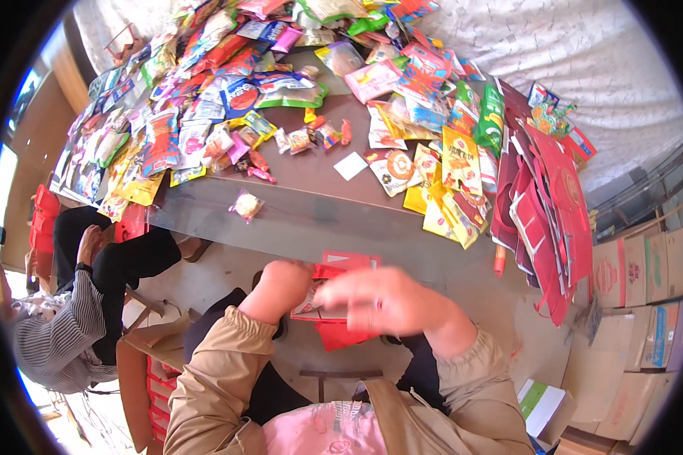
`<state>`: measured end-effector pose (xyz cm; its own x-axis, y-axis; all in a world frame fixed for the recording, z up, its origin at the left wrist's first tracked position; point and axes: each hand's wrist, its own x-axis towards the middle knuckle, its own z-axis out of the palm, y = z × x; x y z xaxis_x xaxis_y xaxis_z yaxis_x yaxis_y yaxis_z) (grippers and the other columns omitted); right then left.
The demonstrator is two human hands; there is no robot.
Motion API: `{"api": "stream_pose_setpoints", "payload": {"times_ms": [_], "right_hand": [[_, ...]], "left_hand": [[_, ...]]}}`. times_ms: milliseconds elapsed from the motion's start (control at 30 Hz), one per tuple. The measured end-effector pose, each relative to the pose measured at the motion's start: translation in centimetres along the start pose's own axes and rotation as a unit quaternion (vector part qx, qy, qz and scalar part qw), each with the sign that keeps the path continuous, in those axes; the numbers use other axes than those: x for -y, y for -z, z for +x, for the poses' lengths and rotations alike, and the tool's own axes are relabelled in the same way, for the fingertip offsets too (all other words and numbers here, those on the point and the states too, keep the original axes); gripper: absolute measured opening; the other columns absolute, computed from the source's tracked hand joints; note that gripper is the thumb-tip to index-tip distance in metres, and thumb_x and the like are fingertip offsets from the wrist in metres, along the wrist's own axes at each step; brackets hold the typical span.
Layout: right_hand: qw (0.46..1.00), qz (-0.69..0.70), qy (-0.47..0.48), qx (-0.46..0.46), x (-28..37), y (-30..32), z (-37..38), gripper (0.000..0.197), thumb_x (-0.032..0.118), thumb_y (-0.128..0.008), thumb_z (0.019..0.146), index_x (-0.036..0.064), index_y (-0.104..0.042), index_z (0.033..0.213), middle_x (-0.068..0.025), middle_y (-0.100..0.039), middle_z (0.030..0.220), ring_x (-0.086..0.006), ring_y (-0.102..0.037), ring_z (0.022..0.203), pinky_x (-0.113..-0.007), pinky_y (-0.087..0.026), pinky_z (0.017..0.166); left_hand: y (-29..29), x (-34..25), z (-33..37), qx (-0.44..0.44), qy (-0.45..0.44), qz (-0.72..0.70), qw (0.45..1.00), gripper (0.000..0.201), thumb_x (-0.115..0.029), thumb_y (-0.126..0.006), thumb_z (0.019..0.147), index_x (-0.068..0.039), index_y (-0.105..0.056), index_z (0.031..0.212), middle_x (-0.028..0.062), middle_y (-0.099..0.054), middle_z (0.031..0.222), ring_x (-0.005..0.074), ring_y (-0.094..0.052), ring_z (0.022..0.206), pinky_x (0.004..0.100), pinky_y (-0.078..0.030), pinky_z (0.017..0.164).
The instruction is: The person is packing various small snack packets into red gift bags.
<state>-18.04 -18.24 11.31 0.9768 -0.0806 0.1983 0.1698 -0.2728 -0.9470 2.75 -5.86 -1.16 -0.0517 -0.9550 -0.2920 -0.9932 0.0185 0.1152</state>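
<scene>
Head view: by the near edge of the table [299,182], the open red box [340,335] could tip if the right hand [379,300] (blurred, fingers loosely bent, hold unclear) knocks it; the left hand [287,283] hides its fingers, grip unknown

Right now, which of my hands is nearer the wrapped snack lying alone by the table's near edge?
Left. Your left hand is on your side of the wrapped snack, slightly right of it; your right hand is also on your side, but farther to the right.
</scene>
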Motion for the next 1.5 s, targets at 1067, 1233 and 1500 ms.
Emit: {"api": "stream_pose_setpoints", "payload": {"times_ms": [1067, 1233, 1500], "right_hand": [[0.743, -0.63, -0.08, -0.21, -15.7, 10.5, 20.9, 0.044, 0.03, -0.062, 0.096, -0.0003, -0.064, 0.128, -0.0212, -0.049, 0.149, -0.0408, -0.044, 0.135, -0.051, -0.037, 0.112], [0.732, -0.639, -0.064, -0.226, -16.0, 12.4, 22.0, 0.042, 0.027, -0.062, 0.095, 0.0011, -0.064, 0.128, -0.0186, -0.052, 0.145, -0.0379, -0.044, 0.136, -0.05, -0.037, 0.112], [0.74, -0.558, 0.163, -0.337, -4.8, 10.4, 15.8, 0.043, 0.008, -0.073, 0.086, 0.0008, -0.065, 0.127, -0.0201, -0.062, 0.126, -0.0384, -0.06, 0.115, -0.045, -0.048, 0.101]], "left_hand": [[3.8, 0.2, -0.3, 0.078, 0.056, -0.085, 0.992, 0.022, -0.016, -0.071, 0.082, -0.008, -0.072, 0.102, 0.0085, -0.076, 0.093, 0.0259, -0.074, 0.088, 0.0387, -0.059, 0.071], [3.6, 0.0, -0.3, 0.09, 0.049, -0.101, 0.99, 0.028, -0.024, -0.081, 0.074, -0.01, -0.075, 0.099, 0.0078, -0.076, 0.092, 0.0273, -0.074, 0.088, 0.0397, -0.06, 0.071], [1.8, 0.8, -1.0, 0.066, 0.011, -0.104, 0.992, 0.018, -0.018, -0.072, 0.081, -0.01, -0.075, 0.096, 0.0107, -0.076, 0.092, 0.0303, -0.074, 0.087, 0.0416, -0.06, 0.072]]}}
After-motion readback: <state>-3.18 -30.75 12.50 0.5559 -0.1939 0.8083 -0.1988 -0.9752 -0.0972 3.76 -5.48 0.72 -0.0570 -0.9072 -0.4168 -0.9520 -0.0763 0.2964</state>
